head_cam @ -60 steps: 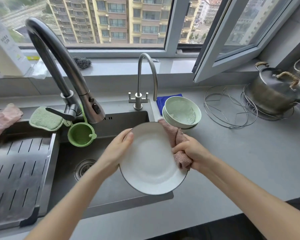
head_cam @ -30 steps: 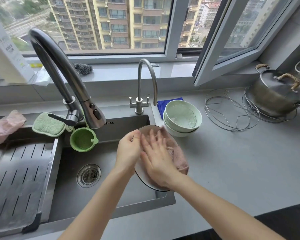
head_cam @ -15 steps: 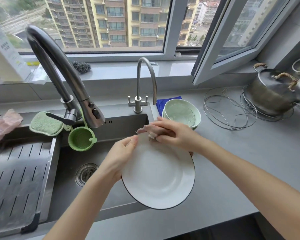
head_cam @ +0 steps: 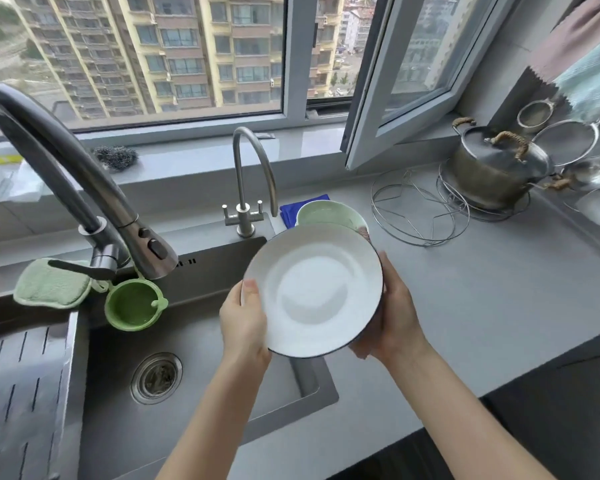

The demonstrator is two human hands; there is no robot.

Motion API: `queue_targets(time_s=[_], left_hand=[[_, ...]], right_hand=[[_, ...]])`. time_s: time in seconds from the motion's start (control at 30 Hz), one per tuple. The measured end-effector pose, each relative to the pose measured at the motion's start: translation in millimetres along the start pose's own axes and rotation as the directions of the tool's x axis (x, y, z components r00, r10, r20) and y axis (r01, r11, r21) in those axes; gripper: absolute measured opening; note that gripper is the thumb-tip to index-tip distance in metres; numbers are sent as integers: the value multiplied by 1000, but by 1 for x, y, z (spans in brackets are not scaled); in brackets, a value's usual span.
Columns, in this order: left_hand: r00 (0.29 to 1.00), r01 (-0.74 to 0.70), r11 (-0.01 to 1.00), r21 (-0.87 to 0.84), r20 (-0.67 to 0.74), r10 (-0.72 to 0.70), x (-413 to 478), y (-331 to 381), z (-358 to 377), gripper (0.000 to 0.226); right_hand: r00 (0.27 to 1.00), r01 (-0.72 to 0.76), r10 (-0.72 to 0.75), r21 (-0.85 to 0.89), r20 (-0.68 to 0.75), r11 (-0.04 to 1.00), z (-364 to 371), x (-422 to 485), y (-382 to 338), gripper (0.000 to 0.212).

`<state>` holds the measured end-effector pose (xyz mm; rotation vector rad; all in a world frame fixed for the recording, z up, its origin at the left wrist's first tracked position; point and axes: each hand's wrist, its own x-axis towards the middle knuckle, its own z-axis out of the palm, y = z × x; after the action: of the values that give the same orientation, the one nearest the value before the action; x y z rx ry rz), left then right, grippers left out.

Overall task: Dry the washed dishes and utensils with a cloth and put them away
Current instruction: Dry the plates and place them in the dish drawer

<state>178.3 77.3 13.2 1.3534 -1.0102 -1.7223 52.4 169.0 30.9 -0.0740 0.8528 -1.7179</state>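
- While both hands hold it tilted up over the right edge of the dark steel sink (head_cam: 201, 427), the round white glazed plate (head_cam: 312, 289) with its thin dark rim blocks part of what lies beyond it; directions below take the plate as the dial.
- Left hand (head_cam: 243, 320), at 9 o'clock: the thumb is pressed flat on the rim's front, and the other fingers are hidden behind.
- Right hand (head_cam: 395, 317), from 3 to 5 o'clock: it curls round the edge, its fingers tucked behind the plate, so their spread cannot be told.
- 1 o'clock: a scrap of pink knitted cloth (head_cam: 362, 232) peeps out behind the rim.
- 12 o'clock: pale green round bowls (head_cam: 323, 211), half covered by the plate, touching a folded blue cloth (head_cam: 288, 211).
- 11 o'clock: a slim brushed-steel gooseneck tap (head_cam: 253, 161).
- 10 o'clock: a thick curved pull-out faucet (head_cam: 66, 161), with a soft green cup-shaped strainer (head_cam: 132, 303) just below its head.
- 9 o'clock, farther out: a fuzzy green pad (head_cam: 49, 285).
- 7 o'clock: a round metal drain (head_cam: 156, 377) and a slotted steel draining board (head_cam: 18, 393).
- 2 o'clock: thin wire ring trivets (head_cam: 420, 209) on the matt grey countertop (head_cam: 482, 289), near a lidded steel pot (head_cam: 492, 171) with cane-wrapped handles.
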Motion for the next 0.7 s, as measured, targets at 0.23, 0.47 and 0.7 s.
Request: queue_targets(time_s=[0.23,0.47,0.7], left_hand=[[943,-254,965,72,-204,263,-10,-12,49,26],[884,-464,863,201,170,436,-50,-12,66,21],[702,-569,699,433,698,139,-120,-23,103,21]], right_hand=[[932,344,-338,24,-130,939,-12,-24,4,40],[826,355,-547,-631,-134,690,-46,-68,-50,54],[980,18,-183,-883,-76,469,-106,-158,-114,79]])
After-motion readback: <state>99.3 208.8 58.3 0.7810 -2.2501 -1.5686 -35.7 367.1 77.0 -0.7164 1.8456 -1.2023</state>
